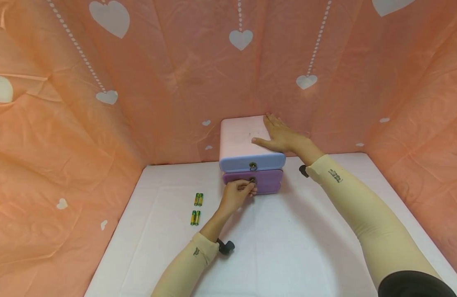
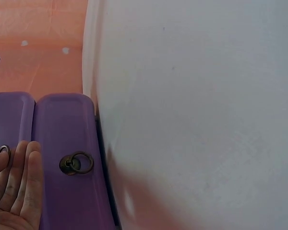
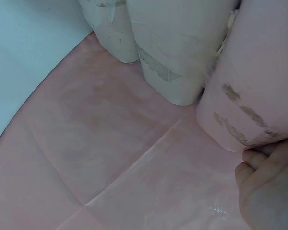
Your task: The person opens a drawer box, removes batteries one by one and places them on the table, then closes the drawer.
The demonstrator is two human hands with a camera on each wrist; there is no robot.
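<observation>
Three drawers (image 1: 236, 163), insides hidden, stand stacked on the desk (image 1: 288, 239), far middle. The left grip (image 1: 236, 194) pinches the middle ring (image 1: 252, 180), partly covering it; the right grip (image 1: 282, 137) rests on top, fingers spread. Four batteries (image 1: 197, 218) lie left.

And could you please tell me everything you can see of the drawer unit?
The drawer unit stands upright on the white table. It looks plastic, with a rounded pink top, an uppermost blue front and two purple fronts below, each bearing a bronze ring. The right wrist view shows three stacked casings, pink over two whitish ones, with brownish marks. The right hand rests on the top; the left hand pinches the middle ring. Whether any drawer is slightly open is unclear.
</observation>
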